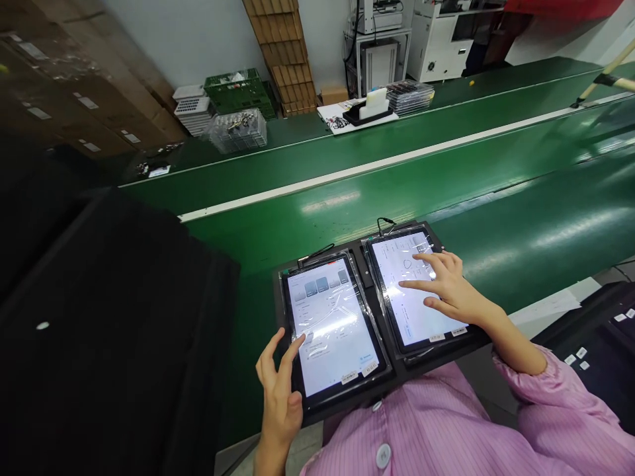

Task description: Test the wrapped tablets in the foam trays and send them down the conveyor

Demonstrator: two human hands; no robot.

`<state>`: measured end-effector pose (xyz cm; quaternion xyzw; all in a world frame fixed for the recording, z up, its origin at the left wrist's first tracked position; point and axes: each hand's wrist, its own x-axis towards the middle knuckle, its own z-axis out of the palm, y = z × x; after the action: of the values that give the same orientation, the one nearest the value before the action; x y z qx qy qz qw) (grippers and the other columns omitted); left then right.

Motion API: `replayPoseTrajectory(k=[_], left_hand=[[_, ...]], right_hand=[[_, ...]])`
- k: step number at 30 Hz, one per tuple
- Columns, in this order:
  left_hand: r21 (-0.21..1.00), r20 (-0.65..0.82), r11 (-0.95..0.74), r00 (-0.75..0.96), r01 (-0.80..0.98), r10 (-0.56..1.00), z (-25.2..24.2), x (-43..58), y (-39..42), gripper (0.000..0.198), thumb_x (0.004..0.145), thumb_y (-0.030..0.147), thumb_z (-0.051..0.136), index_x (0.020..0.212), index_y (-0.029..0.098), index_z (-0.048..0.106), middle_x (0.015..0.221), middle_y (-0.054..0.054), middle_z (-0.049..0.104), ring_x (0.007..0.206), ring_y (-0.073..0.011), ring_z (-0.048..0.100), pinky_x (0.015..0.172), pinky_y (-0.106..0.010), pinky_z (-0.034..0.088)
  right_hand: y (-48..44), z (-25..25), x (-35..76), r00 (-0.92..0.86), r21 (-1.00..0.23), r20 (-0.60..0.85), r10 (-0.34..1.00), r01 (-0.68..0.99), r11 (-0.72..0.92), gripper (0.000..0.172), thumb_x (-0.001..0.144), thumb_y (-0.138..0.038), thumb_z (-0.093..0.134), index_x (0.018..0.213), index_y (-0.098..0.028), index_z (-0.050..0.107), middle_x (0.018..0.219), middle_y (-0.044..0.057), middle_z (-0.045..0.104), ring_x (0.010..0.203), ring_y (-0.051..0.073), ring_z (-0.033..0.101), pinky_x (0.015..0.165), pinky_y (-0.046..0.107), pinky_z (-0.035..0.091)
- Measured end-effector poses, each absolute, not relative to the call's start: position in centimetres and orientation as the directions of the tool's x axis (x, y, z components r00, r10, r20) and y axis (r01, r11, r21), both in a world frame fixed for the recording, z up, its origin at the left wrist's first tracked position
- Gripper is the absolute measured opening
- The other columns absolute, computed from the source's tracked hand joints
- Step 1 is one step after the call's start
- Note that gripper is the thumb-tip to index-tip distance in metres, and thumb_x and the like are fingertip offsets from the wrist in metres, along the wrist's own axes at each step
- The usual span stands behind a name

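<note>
Two tablets with lit white screens lie side by side in a black holder point(368, 281), clear film showing round their edges. At the left tablet point(337, 330), my left hand point(278, 380) has its fingers apart, one fingertip at the screen's left edge. Over the right tablet point(397, 264) my right hand point(449, 285) is spread, its fingertips at or just above the screen. A small dark outline is drawn on that screen beside the fingers. Neither hand holds anything. Each tablet has a black cable at its top edge and white labels at its bottom edge.
Green conveyor surfaces point(278, 211) run behind the holder, divided by a white rail point(317, 180). Dark foam or padding point(124, 317) rises at left. Beyond stand a green crate point(238, 92), clear trays point(243, 130) and cartons. Small white labels lie on black material at the right.
</note>
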<state>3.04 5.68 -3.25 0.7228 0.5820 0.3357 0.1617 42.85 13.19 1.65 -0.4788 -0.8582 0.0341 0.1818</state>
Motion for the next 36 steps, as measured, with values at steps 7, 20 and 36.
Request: replayPoseTrajectory(k=[7, 20, 36], left_hand=[[0.404, 0.285, -0.456, 0.364, 0.793, 0.887, -1.4, 4.4, 5.7, 0.083, 0.091, 0.078, 0.008, 0.145, 0.034, 0.054, 0.163, -0.011, 0.019, 0.143, -0.0413, 0.026, 0.116, -0.069, 0.009], [0.520, 0.302, -0.334, 0.197, 0.786, 0.933, -0.9, 5.2, 7.0, 0.097, 0.084, 0.085, 0.002, 0.146, 0.029, 0.051, 0.158, -0.015, 0.027, 0.145, -0.0421, 0.028, 0.117, -0.069, 0.003], [0.788, 0.223, -0.198, 0.030, 0.582, 0.974, -2.2, 3.0, 9.3, 0.100, 0.082, 0.087, 0.002, 0.141, 0.025, 0.054, 0.155, -0.013, 0.039, 0.144, -0.0349, 0.037, 0.119, -0.055, 0.031]], right_hand=[[13.1, 1.2, 42.3, -0.522, -0.217, 0.240, 0.818, 0.793, 0.569, 0.054, 0.100, -0.065, 0.026, 0.133, -0.045, 0.063, 0.148, 0.009, 0.037, 0.125, 0.036, 0.036, 0.107, 0.064, 0.022], [13.8, 1.1, 46.0, -0.241, -0.353, 0.451, 0.859, 0.836, 0.420, 0.060, 0.100, -0.061, 0.023, 0.130, -0.030, 0.064, 0.135, 0.013, 0.047, 0.123, 0.036, 0.044, 0.101, 0.057, 0.035], [15.1, -0.5, 46.2, 0.081, -0.592, 0.500, 0.862, 0.759, 0.272, 0.070, 0.099, -0.068, 0.015, 0.108, -0.025, 0.070, 0.112, 0.011, 0.057, 0.112, 0.031, 0.054, 0.098, 0.051, 0.042]])
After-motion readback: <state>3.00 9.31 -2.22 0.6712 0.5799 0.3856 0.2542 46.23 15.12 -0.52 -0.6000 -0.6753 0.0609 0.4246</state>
